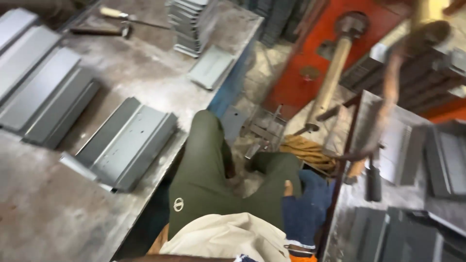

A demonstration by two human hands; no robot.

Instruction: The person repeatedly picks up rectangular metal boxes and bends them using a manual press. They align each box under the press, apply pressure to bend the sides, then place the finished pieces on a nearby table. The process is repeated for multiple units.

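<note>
The right hand [303, 206] in a blue glove rests flat on the knee [272, 170]. The left hand is out of sight.

Grey folded metal sheets [127, 140] on rust-stained grey bench [43, 213]; olive green trousers [204, 179]; dark blue glove [306, 206]; red-orange machine frame [315, 53]

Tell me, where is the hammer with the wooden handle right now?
In the head view the hammer stands upper right of centre, leaning against the red metal frame, with its head at the top. Its handle end comes down beside a coil of rope.
</note>
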